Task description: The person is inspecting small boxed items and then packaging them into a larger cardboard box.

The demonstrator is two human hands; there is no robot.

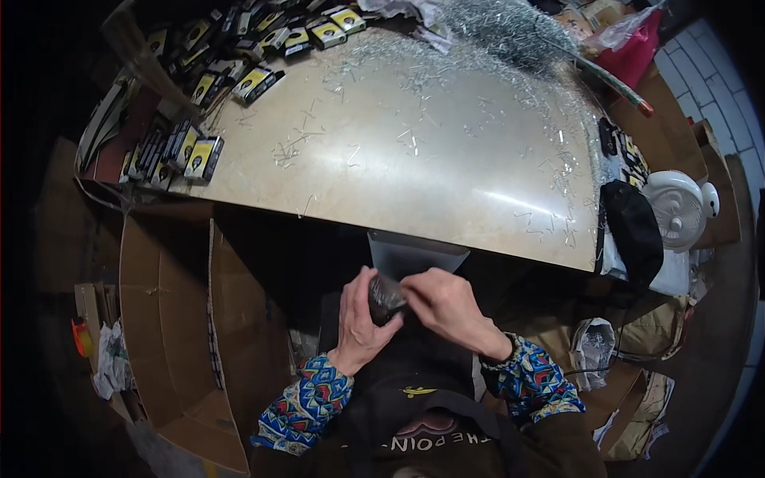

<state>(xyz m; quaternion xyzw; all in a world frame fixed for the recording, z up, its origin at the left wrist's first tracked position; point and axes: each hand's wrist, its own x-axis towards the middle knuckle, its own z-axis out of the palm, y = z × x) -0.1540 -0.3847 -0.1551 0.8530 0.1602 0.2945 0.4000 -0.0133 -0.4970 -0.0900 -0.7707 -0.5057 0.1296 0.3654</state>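
Observation:
In front of my body, just off the table's near edge, my left hand is closed around a small dark pack. Its upper face has a greyish shine; whether that is clear wrap or metal pieces I cannot tell. My right hand meets the pack's right side, fingers curled and pinched together. What sits between those fingertips is hidden. Beyond the hands, a grey metal tray or chute juts out from below the tabletop. Patterned sleeve covers wrap both my forearms.
Thin bent metal pins lie scattered over the table, heaped in a pile at the back. Many yellow-and-black boxes crowd the left side. At right are a white fan and black pouch; a cardboard carton stands lower left.

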